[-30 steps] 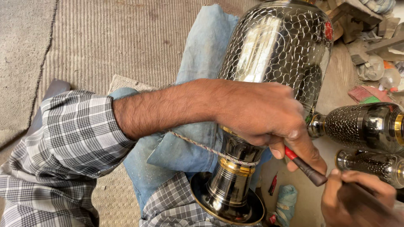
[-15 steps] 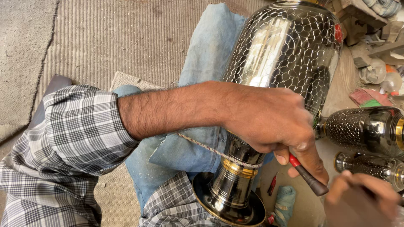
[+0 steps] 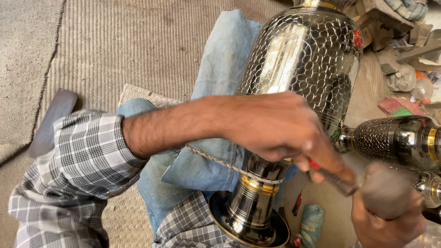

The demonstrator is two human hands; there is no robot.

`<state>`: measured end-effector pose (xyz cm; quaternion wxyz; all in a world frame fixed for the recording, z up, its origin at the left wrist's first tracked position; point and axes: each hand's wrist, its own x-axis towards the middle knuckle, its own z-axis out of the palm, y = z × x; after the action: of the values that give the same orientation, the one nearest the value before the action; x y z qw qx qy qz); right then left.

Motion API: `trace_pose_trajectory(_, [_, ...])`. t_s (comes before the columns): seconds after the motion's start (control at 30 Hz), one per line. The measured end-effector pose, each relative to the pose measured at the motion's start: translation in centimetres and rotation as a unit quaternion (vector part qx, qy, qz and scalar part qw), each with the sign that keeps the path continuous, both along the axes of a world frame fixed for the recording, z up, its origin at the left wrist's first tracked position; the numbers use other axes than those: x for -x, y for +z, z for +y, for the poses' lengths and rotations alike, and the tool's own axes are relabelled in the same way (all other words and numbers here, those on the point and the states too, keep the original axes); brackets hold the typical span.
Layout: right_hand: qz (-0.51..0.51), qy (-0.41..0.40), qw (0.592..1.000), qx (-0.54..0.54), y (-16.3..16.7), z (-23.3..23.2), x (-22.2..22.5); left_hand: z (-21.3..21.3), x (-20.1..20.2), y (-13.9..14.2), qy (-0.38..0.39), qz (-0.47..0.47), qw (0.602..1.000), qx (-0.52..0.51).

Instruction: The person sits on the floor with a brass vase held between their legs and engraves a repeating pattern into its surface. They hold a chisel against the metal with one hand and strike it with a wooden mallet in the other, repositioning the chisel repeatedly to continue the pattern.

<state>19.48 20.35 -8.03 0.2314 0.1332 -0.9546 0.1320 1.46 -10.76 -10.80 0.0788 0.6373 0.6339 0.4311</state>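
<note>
- Fingers first: your left hand (image 3: 275,126) has its fingers (image 3: 321,158) pinched tight around a thin engraving tool (image 3: 333,177) with a red band near the grip, so that hand is clamped on the tool, no gap showing.
- Your right hand (image 3: 388,209) sits low at the bottom right, blurred. It looks closed like a fist just beside the tool's dark back end, but honestly I can't tell whether it's gripping anything.
- The big metal vase (image 3: 303,69) lies across your lap on blue cloth (image 3: 225,69), covered in a scale-like engraved pattern. Its flared base (image 3: 250,220) points toward you and the wide body runs up and away, so the long axis goes from bottom centre to the upper right.
- The relation that counts: the vase body is right behind and above your left hand, and your forearm crosses in front of its narrow stem (image 3: 262,177). The tool slants down and right, away from the belly and toward your right hand. Left hand is clearly the nearer one to the vase; the right hangs off to the side of it.
- A twisted cord (image 3: 220,160) runs from under your forearm to the stem, around the gold ring.
- Two more dark patterned vases (image 3: 395,140) lie on the floor to the right, apart from yours.
- Striped mat (image 3: 115,50) on the floor to the left.
</note>
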Motion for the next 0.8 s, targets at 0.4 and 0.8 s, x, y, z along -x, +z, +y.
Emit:
trace_pose_trajectory(0.4, [-0.084,-0.175,0.975,0.111,-2.7,5.9,-3.6,0.1,0.6,0.7,0.019,-0.018,0.974,-0.225])
trace_pose_trajectory(0.8, [-0.168,-0.277,0.945,0.043,-2.2,14.1,-3.2,0.4,2.4,2.1,-0.054,0.018,0.992,-0.114])
